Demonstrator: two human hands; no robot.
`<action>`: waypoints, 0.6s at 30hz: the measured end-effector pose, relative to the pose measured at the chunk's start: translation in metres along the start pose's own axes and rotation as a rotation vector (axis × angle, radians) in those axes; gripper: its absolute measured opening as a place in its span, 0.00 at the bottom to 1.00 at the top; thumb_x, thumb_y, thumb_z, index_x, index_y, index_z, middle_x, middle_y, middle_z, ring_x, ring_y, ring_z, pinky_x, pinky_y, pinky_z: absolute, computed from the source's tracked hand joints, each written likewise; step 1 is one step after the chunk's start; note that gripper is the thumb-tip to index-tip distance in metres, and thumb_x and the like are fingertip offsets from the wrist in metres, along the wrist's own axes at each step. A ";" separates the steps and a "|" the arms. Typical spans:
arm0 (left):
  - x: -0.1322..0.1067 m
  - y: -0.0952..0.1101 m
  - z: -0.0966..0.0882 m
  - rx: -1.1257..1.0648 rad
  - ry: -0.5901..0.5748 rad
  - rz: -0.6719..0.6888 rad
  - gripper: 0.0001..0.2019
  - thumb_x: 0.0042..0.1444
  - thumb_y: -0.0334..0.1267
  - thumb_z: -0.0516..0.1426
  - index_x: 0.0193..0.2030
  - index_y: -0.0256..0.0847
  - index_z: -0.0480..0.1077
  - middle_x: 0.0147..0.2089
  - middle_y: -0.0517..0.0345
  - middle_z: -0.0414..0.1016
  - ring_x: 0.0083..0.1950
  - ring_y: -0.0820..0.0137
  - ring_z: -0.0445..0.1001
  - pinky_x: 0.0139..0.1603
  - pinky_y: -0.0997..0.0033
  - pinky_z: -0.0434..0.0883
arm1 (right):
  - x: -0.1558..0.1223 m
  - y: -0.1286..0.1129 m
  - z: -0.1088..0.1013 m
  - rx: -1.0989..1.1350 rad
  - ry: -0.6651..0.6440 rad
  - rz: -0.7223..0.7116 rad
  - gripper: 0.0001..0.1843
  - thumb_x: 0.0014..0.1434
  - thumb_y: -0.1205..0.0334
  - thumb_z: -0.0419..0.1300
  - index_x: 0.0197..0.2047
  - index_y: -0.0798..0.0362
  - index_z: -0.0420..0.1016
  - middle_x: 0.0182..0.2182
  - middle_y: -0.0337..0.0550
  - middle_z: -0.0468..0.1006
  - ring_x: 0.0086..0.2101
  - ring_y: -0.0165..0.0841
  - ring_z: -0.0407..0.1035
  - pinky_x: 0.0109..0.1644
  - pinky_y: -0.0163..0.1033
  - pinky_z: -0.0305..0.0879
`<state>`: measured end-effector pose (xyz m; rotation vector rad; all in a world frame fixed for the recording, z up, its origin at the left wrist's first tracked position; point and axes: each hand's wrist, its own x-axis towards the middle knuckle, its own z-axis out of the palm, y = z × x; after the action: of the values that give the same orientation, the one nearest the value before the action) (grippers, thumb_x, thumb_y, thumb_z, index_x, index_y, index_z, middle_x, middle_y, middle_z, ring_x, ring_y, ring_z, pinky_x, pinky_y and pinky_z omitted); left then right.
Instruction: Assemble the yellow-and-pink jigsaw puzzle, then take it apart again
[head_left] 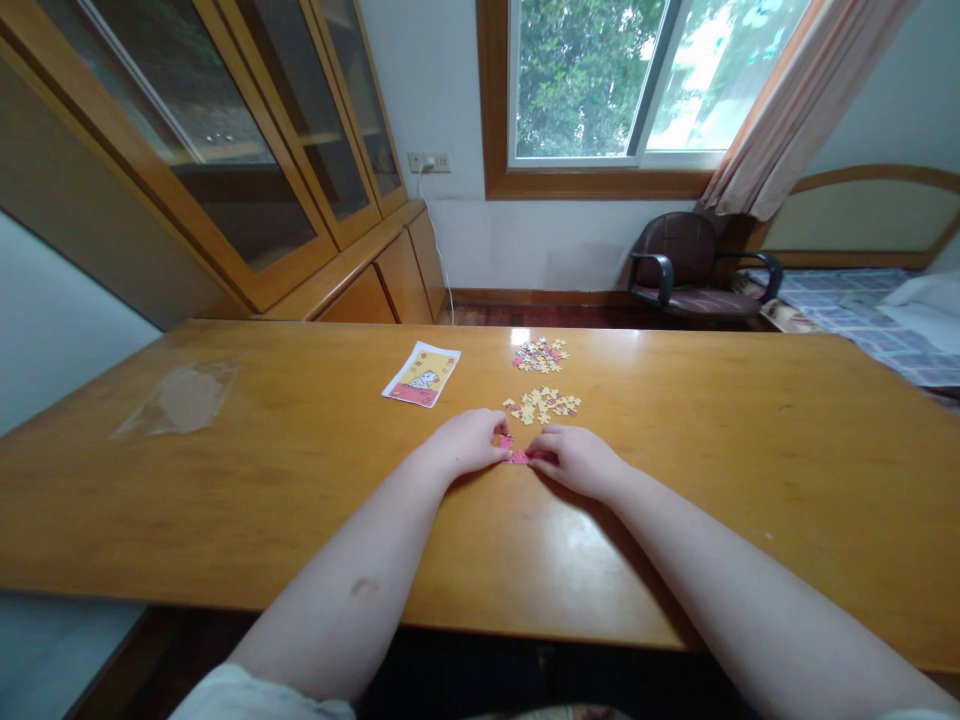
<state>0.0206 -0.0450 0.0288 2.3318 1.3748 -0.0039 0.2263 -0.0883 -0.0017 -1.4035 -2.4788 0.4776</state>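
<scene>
Both my hands rest on the wooden table (495,560) around a few joined pink jigsaw puzzle pieces (517,458). My left hand (474,440) has its fingers curled onto the left end of the pink pieces. From the right, my right hand (574,460) pinches the other end, where the fingers partly cover a pink piece. Just beyond the hands lies a loose pile of mostly yellow puzzle pieces (546,403). A second pile of mixed pink, white and yellow pieces (540,355) is farther back. A picture card (422,376) with a white animal on yellow and pink lies left of the piles.
A clear plastic bag (184,398) lies flat on the table's left side. Beyond the table stand a glass-door cabinet (352,225) on the left, a brown armchair (679,265) under the window, and a bed (862,310) at the right.
</scene>
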 end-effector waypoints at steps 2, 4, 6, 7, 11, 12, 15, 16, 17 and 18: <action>0.000 0.001 -0.001 -0.001 -0.006 -0.010 0.14 0.50 0.45 0.62 0.42 0.44 0.73 0.41 0.55 0.77 0.39 0.64 0.75 0.34 0.71 0.66 | 0.000 -0.001 0.000 0.004 0.000 0.005 0.11 0.62 0.56 0.58 0.40 0.49 0.80 0.35 0.43 0.78 0.35 0.32 0.72 0.38 0.35 0.63; -0.001 0.002 -0.001 -0.002 -0.007 -0.016 0.14 0.50 0.45 0.61 0.42 0.44 0.73 0.40 0.54 0.78 0.38 0.64 0.75 0.34 0.71 0.66 | 0.001 -0.002 0.000 0.009 -0.002 0.012 0.11 0.63 0.56 0.57 0.40 0.49 0.80 0.35 0.43 0.78 0.35 0.32 0.72 0.39 0.35 0.63; -0.001 0.003 -0.002 -0.002 -0.007 -0.009 0.13 0.50 0.44 0.61 0.42 0.44 0.73 0.40 0.55 0.78 0.38 0.64 0.75 0.33 0.71 0.66 | 0.001 -0.003 0.000 0.014 -0.002 0.019 0.11 0.63 0.55 0.57 0.39 0.49 0.80 0.35 0.43 0.79 0.35 0.32 0.72 0.39 0.35 0.63; -0.002 0.003 -0.002 -0.002 -0.006 -0.003 0.13 0.50 0.44 0.61 0.41 0.44 0.73 0.40 0.55 0.78 0.38 0.64 0.75 0.33 0.71 0.65 | 0.001 -0.003 0.000 0.016 -0.001 0.023 0.11 0.63 0.55 0.58 0.39 0.49 0.80 0.35 0.43 0.79 0.35 0.32 0.72 0.39 0.35 0.63; -0.002 0.002 -0.001 -0.005 0.002 0.015 0.12 0.50 0.43 0.60 0.41 0.45 0.73 0.40 0.56 0.78 0.38 0.65 0.75 0.32 0.71 0.65 | 0.000 -0.004 -0.001 0.031 0.011 0.019 0.11 0.62 0.55 0.58 0.40 0.49 0.79 0.36 0.43 0.79 0.35 0.33 0.72 0.39 0.35 0.63; -0.002 0.002 -0.001 -0.005 0.003 0.017 0.12 0.49 0.43 0.60 0.41 0.45 0.73 0.40 0.56 0.78 0.38 0.65 0.75 0.32 0.71 0.65 | -0.001 -0.005 -0.001 0.037 0.016 0.011 0.11 0.62 0.55 0.58 0.41 0.49 0.79 0.36 0.43 0.79 0.35 0.33 0.72 0.39 0.35 0.63; -0.002 0.001 0.000 -0.010 0.005 0.019 0.11 0.49 0.43 0.60 0.40 0.44 0.73 0.39 0.56 0.78 0.37 0.65 0.75 0.31 0.71 0.64 | -0.002 -0.007 -0.004 0.032 0.002 -0.030 0.12 0.63 0.55 0.57 0.44 0.47 0.80 0.36 0.43 0.78 0.35 0.33 0.72 0.38 0.35 0.63; -0.002 0.001 0.000 -0.012 0.002 0.021 0.11 0.49 0.43 0.60 0.40 0.44 0.72 0.39 0.56 0.78 0.36 0.66 0.75 0.31 0.71 0.64 | -0.002 -0.008 -0.005 0.024 -0.009 -0.039 0.12 0.63 0.55 0.56 0.44 0.47 0.80 0.36 0.43 0.78 0.35 0.33 0.72 0.38 0.35 0.63; -0.002 0.001 0.000 -0.015 0.000 0.022 0.11 0.49 0.43 0.60 0.40 0.44 0.72 0.39 0.57 0.78 0.36 0.66 0.74 0.30 0.71 0.64 | -0.002 -0.008 -0.006 0.018 -0.021 -0.043 0.13 0.63 0.56 0.56 0.44 0.47 0.81 0.35 0.43 0.78 0.35 0.33 0.72 0.37 0.35 0.63; -0.002 0.001 0.000 -0.018 -0.004 0.022 0.11 0.49 0.44 0.60 0.40 0.45 0.72 0.39 0.57 0.78 0.36 0.66 0.74 0.30 0.71 0.64 | -0.002 -0.008 -0.006 0.015 -0.031 -0.043 0.13 0.63 0.56 0.56 0.44 0.47 0.81 0.35 0.43 0.78 0.35 0.33 0.72 0.38 0.35 0.63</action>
<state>0.0203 -0.0467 0.0299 2.3310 1.3420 0.0108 0.2232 -0.0932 0.0072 -1.3442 -2.5188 0.5116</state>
